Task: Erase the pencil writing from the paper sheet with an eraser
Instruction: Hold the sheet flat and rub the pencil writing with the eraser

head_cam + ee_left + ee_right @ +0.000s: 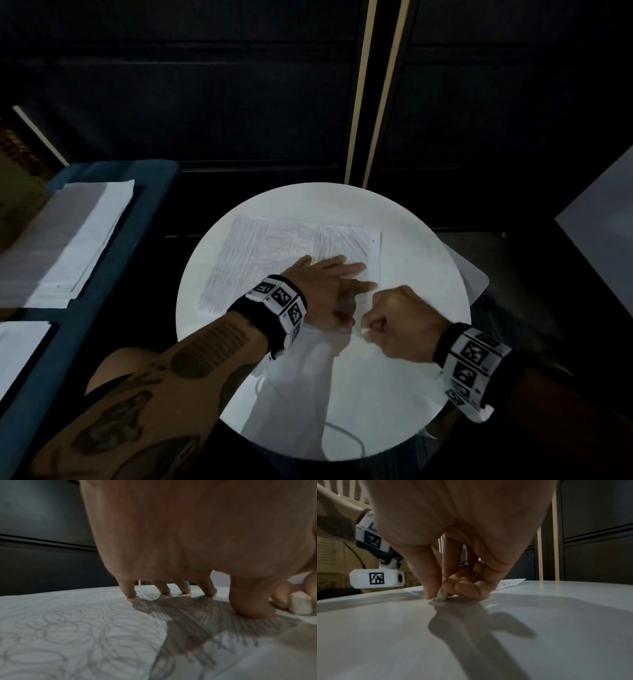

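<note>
Progress looks slight: grey pencil scribbles [260,253] cover the white paper sheet [375,246] on the round white table [428,267]; flat left hand [322,291] pins it, right hand [397,325] pinches small white eraser [301,604] at its near corner

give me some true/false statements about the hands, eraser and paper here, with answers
1. The left hand lies with fingers spread on the paper sheet. True.
2. The right hand is flat and holds nothing. False: it pinches the eraser in curled fingers.
3. The paper is free of pencil marks. False: scribbled lines and loops still cover most of it.
4. The sheet lies on a round white table. True.
5. The eraser lies loose at the table's far edge. False: it is in the right hand, its tip down at the sheet's near right part.
</note>
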Demonstrator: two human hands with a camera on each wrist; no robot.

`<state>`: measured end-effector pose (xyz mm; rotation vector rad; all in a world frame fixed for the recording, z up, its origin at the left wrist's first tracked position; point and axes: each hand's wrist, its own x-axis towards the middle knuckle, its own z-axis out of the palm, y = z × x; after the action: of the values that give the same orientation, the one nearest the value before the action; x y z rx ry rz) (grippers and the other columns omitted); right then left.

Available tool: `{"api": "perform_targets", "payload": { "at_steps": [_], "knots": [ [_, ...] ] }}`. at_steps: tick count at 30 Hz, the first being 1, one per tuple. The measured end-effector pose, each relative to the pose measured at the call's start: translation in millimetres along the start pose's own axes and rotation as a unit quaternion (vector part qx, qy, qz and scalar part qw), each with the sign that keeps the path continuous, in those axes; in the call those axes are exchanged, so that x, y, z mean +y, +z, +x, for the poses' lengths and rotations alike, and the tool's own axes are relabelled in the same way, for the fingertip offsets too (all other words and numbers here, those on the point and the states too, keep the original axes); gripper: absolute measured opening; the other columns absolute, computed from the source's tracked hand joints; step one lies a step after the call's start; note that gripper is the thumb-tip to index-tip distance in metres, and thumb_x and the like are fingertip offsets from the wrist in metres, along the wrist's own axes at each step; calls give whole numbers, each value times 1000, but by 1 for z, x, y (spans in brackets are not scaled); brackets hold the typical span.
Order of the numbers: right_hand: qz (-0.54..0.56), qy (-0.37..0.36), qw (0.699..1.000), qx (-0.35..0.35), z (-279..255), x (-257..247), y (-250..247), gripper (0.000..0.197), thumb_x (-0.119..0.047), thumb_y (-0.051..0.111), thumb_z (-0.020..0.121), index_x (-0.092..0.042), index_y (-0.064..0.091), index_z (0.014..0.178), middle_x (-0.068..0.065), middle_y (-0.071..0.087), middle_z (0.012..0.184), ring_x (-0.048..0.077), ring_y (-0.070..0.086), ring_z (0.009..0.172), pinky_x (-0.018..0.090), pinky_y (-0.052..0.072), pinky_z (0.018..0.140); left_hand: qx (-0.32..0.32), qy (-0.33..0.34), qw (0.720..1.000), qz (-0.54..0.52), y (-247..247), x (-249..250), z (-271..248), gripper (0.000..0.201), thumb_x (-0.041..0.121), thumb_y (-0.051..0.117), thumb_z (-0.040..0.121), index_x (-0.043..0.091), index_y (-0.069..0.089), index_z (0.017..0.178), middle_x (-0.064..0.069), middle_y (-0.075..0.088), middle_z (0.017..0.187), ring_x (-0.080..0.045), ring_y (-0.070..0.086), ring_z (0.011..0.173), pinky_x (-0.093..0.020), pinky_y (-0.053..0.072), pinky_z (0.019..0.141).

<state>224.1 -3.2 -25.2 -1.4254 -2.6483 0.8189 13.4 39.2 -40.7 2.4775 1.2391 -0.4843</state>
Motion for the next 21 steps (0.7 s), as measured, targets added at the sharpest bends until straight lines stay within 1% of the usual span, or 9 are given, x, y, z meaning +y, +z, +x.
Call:
{"api": "perform_targets", "payload": {
  "at_steps": [2, 6, 8, 11, 14, 15, 17, 19, 21],
  "knots": [
    [1, 2, 1000, -8, 5, 1, -4, 30, -16, 70, 84, -7, 61, 57, 9, 58, 58, 23, 55, 61, 6, 32, 65, 0, -1, 1000, -3, -1, 2, -2, 84, 71, 49, 94, 58, -1, 160, 22, -15, 172, -13, -16, 160, -63, 4, 126],
    [11, 3, 998, 62, 27, 8, -20, 22, -14, 71, 86, -12, 75, 65, 0, 61, 60, 16, 55, 60, 2, 30, 65, -7, -4, 1000, 14, -2, 4, -1, 83, 70, 47, 97, 53, -1, 162, 17, -15, 173, -17, -14, 161, -67, 8, 125],
    [5, -1, 998, 59, 23, 8, -15, 28, -13, 68, 87, -12, 69, 59, 5, 61, 60, 20, 55, 60, 5, 31, 62, -6, 8, 1000, 26, 0, 3, 1, 83, 72, 44, 95, 54, -3, 161, 16, -13, 174, -19, -13, 161, -70, 11, 123],
    [-1, -15, 1000, 14, 5, 0, -1, 34, -11, 67, 83, -9, 53, 52, 12, 55, 58, 24, 50, 58, 10, 34, 60, -8, 4, 1000, 17, 1, 0, 0, 83, 72, 46, 95, 55, -2, 161, 19, -15, 173, -16, -15, 160, -67, 8, 124],
    [7, -11, 1000, -3, 7, 2, -6, 28, -12, 71, 82, -7, 64, 56, 7, 58, 56, 23, 54, 60, 7, 35, 64, -8, 1, 1000, 6, -3, 3, -3, 83, 71, 48, 96, 56, -2, 161, 20, -16, 172, -15, -16, 160, -64, 5, 125],
    [12, -8, 1000, 16, 13, 4, -10, 24, -12, 72, 83, -9, 70, 59, 3, 61, 57, 21, 56, 61, 4, 33, 67, -10, 1, 1000, 8, -3, 3, -3, 83, 69, 47, 97, 55, -2, 162, 19, -16, 173, -15, -16, 160, -64, 5, 126],
    [13, -3, 999, 53, 23, 5, -20, 18, -13, 72, 85, -9, 78, 69, 4, 67, 64, 19, 59, 64, 1, 31, 69, -16, -6, 1000, 13, -5, 5, -4, 82, 68, 46, 98, 52, -2, 163, 17, -17, 173, -16, -16, 160, -65, 6, 126],
    [13, 4, 998, 53, 23, 3, -17, 23, -13, 68, 88, -7, 73, 66, 10, 66, 66, 22, 59, 66, 2, 32, 66, -21, -8, 1000, 9, -6, 6, -5, 82, 68, 46, 99, 51, -2, 163, 17, -17, 173, -15, -16, 160, -65, 6, 126],
    [7, -4, 999, 40, 17, 1, -7, 31, -9, 65, 86, -9, 59, 55, 11, 61, 62, 23, 55, 61, 7, 33, 60, -12, -2, 1000, 5, -5, 5, -4, 81, 68, 47, 98, 54, -1, 162, 19, -17, 172, -14, -17, 160, -65, 5, 126]
  ]
}}
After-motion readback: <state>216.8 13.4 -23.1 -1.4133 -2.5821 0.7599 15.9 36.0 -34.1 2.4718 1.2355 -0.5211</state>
